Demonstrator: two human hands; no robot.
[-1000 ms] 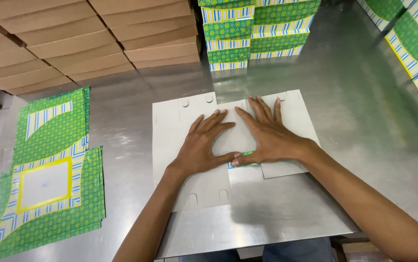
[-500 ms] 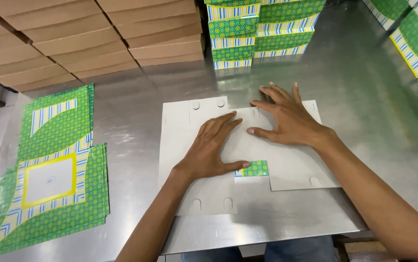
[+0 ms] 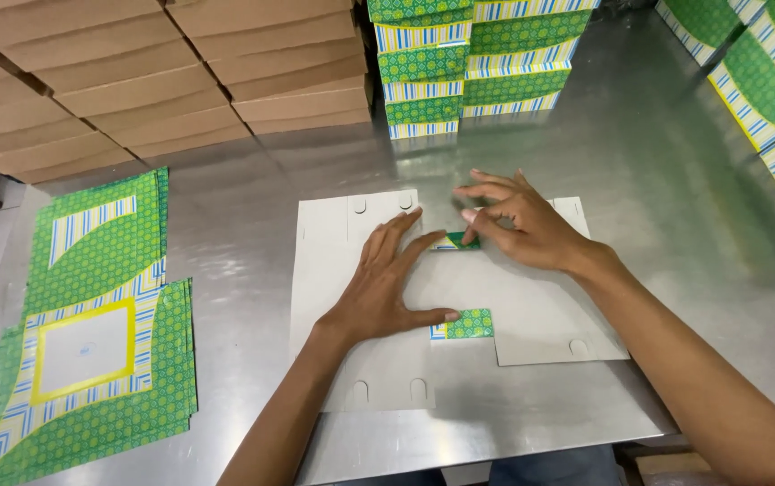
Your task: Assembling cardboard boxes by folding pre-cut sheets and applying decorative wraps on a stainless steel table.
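A flat grey-white carton blank (image 3: 531, 315) lies printed side down on the steel table (image 3: 675, 180). My left hand (image 3: 387, 288) presses flat on its middle with fingers spread. My right hand (image 3: 518, 220) rests on the far part, fingertips pinching up a small green-patterned flap (image 3: 453, 241). Another green patterned tab (image 3: 464, 325) shows near my left thumb.
A stack of flat green, yellow and striped printed blanks (image 3: 90, 315) lies at the left. Brown cardboard boxes (image 3: 135, 81) are piled at the back left. Folded green cartons (image 3: 468, 63) stand stacked at the back, more at the right edge (image 3: 765, 81).
My right hand has slid away from me toward the far edge and lifted a small flap there. The left hand stays pressed down, and the near green tab is more uncovered.
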